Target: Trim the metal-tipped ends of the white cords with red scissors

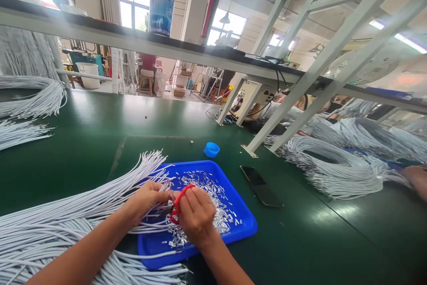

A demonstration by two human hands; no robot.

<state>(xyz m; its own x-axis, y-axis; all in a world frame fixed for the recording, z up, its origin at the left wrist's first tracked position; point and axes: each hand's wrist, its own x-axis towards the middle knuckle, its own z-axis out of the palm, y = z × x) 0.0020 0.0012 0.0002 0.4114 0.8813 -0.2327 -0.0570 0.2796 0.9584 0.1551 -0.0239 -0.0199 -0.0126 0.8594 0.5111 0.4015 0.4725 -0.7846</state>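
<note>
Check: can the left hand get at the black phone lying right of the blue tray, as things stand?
Probably not directly. The left hand pinches cords at the blue tray left side; the right hand with red-handled scissors sits between it and the phone.

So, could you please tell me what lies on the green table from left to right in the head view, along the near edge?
White cable bundle → left hand → red-handled cutter → right hand → blue tray → black phone → coiled white cables.
</note>
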